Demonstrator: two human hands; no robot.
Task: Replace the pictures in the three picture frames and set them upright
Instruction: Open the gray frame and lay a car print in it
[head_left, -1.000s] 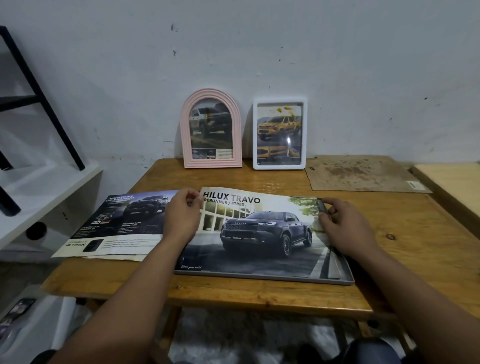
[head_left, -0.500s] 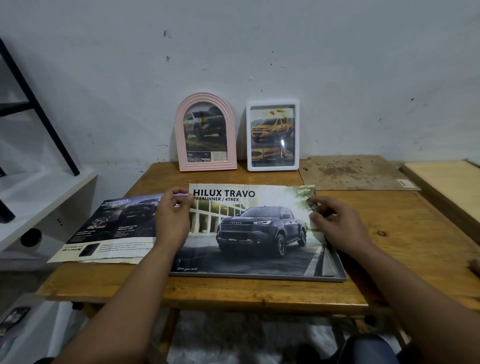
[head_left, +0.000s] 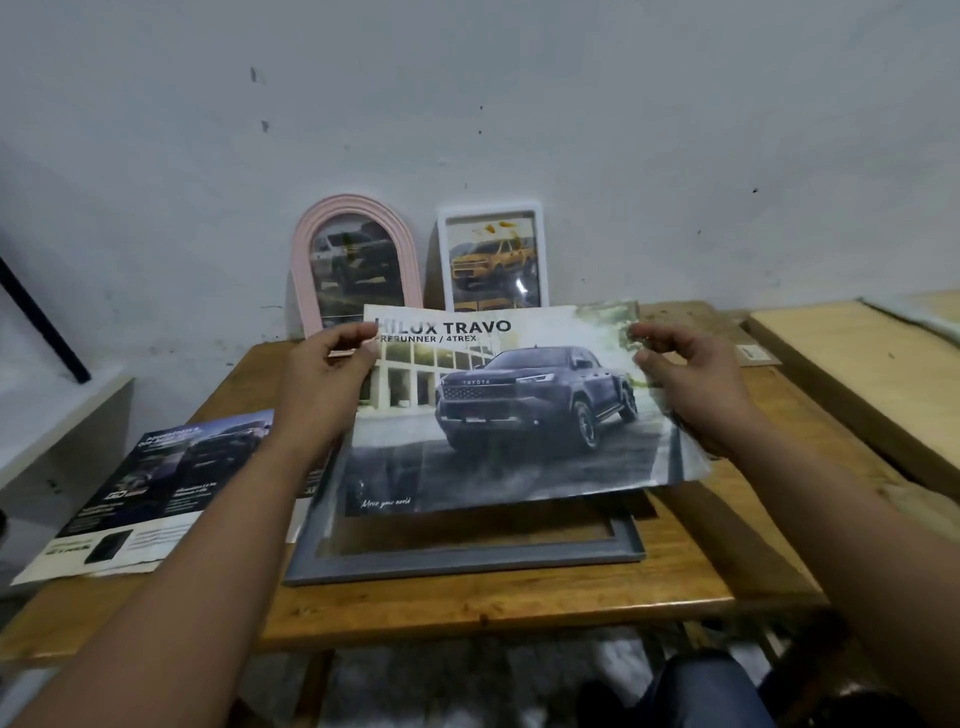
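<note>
Surface and material findings: paper, wood, painted frames.

Truck print (head_left: 519, 410) is thin glossy paper; grey frame (head_left: 467, 558) matt, painted look. Worktop (head_left: 675, 587) is varnished wood with visible grain and knots. Pink arched frame (head_left: 358, 208) smooth, ridged; white frame (head_left: 441, 260) smooth with reflective glazing. Wall (head_left: 519, 104) rough, scuffed plaster.
</note>
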